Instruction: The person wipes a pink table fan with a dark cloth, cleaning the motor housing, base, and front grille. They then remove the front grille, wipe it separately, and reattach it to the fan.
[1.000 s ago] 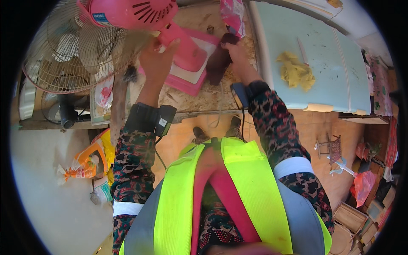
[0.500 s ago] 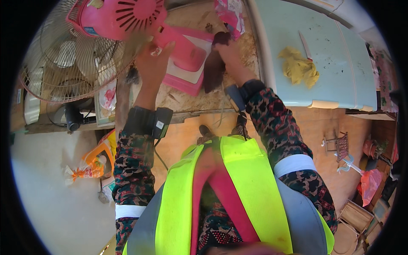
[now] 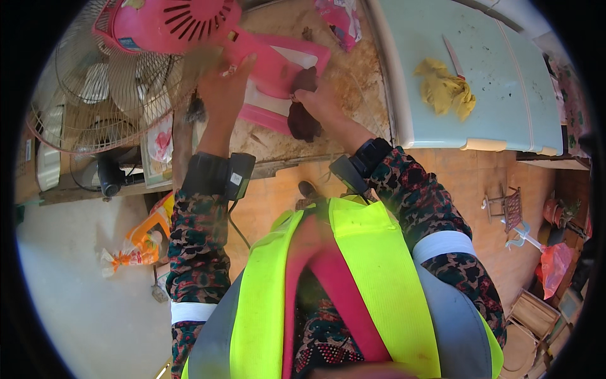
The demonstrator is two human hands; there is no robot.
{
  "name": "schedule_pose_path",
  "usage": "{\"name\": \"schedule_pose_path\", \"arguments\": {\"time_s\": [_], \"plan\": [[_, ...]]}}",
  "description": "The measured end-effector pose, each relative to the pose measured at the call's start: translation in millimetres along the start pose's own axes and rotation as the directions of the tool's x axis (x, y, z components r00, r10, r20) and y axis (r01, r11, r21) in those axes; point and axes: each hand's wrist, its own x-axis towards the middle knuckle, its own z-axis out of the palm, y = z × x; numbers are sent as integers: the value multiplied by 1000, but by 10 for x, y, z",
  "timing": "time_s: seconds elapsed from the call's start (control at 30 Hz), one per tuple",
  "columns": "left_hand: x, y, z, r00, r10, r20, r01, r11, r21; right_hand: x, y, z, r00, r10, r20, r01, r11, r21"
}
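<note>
A pink electric fan (image 3: pixel 196 22) stands on a worn, stained tabletop, its wire guard (image 3: pixel 113 82) toward the left. My left hand (image 3: pixel 224 91) grips the fan where the guard meets the motor housing; its fingertips are partly hidden and blurred. In my right hand (image 3: pixel 322 107) is a dark maroon cloth (image 3: pixel 304 121), bunched and pressed at the near right side of the fan's pink and white base (image 3: pixel 271 120). Part of the cloth lies over the base's edge.
A pale blue cabinet top (image 3: pixel 467 120) on the right bears a yellow cloth (image 3: pixel 444 91) and a knife (image 3: pixel 453 57). A pink packet (image 3: pixel 341 24) lies at the table's back. An orange bag (image 3: pixel 142 240) sits low left; a small chair (image 3: pixel 512 211) stands on the floor at right.
My right hand has moved left and nearer to me with the maroon cloth, from beside the base onto its edge. The base has turned slightly. My left hand keeps its place on the fan.
</note>
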Motion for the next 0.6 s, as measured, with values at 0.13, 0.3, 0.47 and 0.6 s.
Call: {"name": "schedule_pose_path", "arguments": {"time_s": [0.13, 0.3, 0.47, 0.6], "plan": [[-26, 37, -24, 998, -46, 51, 48, 998, -35, -551, 169, 273, 990, -129, -55, 99, 923, -371], [-29, -3, 31, 997, -76, 29, 78, 995, -54, -666, 331, 232, 980, -197, 0, 195, 967, -162], [-34, -72, 71, 992, 121, -21, -121, 992, 25, -25, 155, 42, 931, -226, -286, 211, 974, -83], [-40, -60, 92, 998, 53, -20, -53, 998, -43, -401, 299, 232, 991, -126, -55, 101, 939, -328]]}}
